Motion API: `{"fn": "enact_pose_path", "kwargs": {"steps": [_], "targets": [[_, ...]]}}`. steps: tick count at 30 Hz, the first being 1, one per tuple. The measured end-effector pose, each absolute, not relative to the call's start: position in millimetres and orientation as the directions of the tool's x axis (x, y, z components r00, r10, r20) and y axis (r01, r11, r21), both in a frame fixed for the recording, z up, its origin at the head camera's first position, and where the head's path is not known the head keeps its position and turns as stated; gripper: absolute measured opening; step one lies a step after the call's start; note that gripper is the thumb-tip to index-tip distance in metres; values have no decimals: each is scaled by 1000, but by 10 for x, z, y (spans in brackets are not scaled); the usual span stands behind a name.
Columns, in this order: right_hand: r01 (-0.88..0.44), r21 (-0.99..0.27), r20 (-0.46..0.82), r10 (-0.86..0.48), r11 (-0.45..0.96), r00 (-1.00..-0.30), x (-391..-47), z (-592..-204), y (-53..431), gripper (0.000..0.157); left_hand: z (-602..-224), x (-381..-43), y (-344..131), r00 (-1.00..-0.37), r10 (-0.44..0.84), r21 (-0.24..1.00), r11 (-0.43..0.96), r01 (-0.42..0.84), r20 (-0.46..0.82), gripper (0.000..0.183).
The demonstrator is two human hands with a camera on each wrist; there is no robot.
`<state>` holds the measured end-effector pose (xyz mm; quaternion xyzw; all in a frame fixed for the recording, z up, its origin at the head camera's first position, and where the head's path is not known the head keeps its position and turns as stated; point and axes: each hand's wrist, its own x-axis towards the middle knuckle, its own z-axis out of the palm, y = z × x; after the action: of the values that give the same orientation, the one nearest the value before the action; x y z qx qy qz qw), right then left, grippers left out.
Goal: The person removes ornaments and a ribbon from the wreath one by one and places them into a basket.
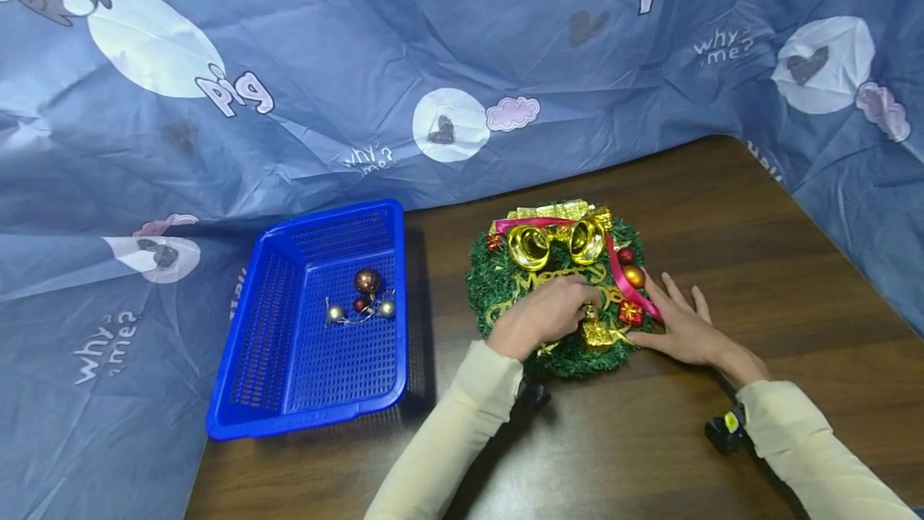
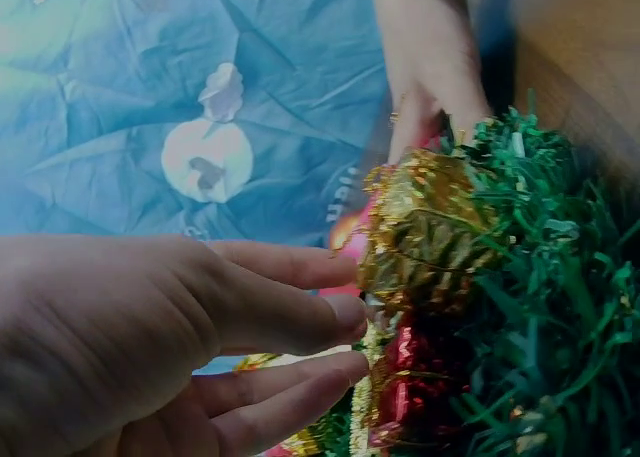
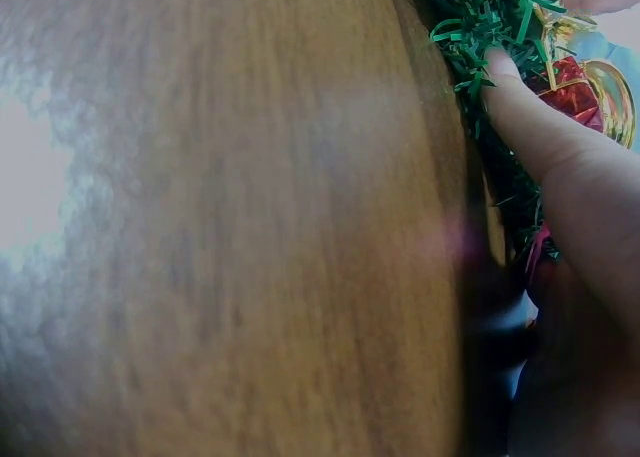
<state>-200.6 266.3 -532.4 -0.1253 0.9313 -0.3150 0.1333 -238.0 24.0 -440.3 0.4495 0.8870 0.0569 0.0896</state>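
Right hand (image 1: pixel 686 331): fingers spread, thumb on right edge of the wreath (image 1: pixel 485 289). Left hand (image 1: pixel 546 313) over it, fingers bent down by the gold box (image 1: pixel 597 335); can't tell if gripping. Wreath lies on the tabletop (image 1: pixel 700 215), two gold bells (image 1: pixel 587 241) at its far side. Blue basket (image 1: pixel 400 303) to the left, baubles (image 1: pixel 367 281) inside. Printed cloth (image 1: pixel 447 38) behind.

Head view looks down; nearer wrist views share the wreath (image 1: pixel 557 261).
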Motion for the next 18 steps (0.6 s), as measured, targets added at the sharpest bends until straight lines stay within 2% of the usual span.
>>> {"fn": "enact_pose_path", "kwargs": {"steps": [5,18], "targets": [[-145,-619,-169,-311,772,-935,-1997,-5314,2658,102,-4441,-2393,266,-562,822,219,566,794,-88,31],[-154,-616,-156,-312,772,-937,-1986,-5308,2669,100,-4491,-2366,331,-572,813,195,582,789,-114,34]]}}
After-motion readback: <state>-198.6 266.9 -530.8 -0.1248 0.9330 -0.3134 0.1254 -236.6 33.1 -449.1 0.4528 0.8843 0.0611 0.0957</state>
